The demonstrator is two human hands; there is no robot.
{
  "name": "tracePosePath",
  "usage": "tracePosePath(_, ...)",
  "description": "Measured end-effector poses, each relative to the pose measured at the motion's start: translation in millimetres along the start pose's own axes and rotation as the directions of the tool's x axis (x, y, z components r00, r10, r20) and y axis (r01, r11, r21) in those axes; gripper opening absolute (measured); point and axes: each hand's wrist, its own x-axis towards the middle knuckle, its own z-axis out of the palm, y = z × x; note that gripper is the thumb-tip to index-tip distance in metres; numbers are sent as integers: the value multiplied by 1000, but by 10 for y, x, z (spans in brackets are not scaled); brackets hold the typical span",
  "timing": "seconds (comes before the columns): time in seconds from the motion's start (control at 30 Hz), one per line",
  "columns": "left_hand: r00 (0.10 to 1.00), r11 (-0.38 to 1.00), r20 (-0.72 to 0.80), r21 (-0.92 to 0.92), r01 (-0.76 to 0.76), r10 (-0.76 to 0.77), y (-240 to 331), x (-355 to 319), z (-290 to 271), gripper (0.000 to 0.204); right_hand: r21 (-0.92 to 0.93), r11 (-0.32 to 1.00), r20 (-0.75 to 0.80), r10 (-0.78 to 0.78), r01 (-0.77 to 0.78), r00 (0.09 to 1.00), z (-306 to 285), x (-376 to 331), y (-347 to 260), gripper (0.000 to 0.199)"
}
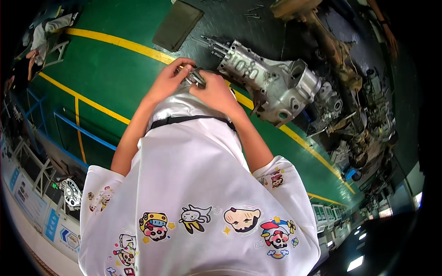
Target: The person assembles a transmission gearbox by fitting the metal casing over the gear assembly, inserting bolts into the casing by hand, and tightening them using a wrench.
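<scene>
The small metal part [198, 77] is between my two hands, in front of my white trousers [177, 103] and above the black belt [182, 120] in view. My left hand [171, 79] grasps its left side with bent fingers and thumb; my right hand [214, 91] is closed around its right side. My fingers cover much of it, so I cannot tell whether it is one piece or several.

Handling: I judge the part stiff, light enough for fingertips, hard to break, and slippery if oily. The best hold is on its outer sides, thumb opposing fingers.

Edges: the metal housing [260, 76] is to the right of my hands, on the dark patterned surface [269, 39]. Its thin rods [215, 44] project toward the upper left and could catch a knuckle. The dark flat slab [177, 25] is beyond my hands.

Room: I judge the safer direction to be left, over the green floor [110, 69] and the yellow line [115, 41]. Rightward, the housing limits travel.
</scene>
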Motion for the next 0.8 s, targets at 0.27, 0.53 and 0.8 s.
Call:
tracePosePath(0.27,965,985,260,172,-25,-21,-67,24,109,16,-199,971,-321,61,-130,945,107,-486,258,29)
tracePosePath(0.53,806,879,501,166,-447,315,244,23,658,24,319,944,-670,163,83,725,188,-837,520,16)
tracePosePath(0.8,834,829,465,308,-467,297,-96,194,25,26,541,820,-805,438,190,401,-98,-839,974,14)
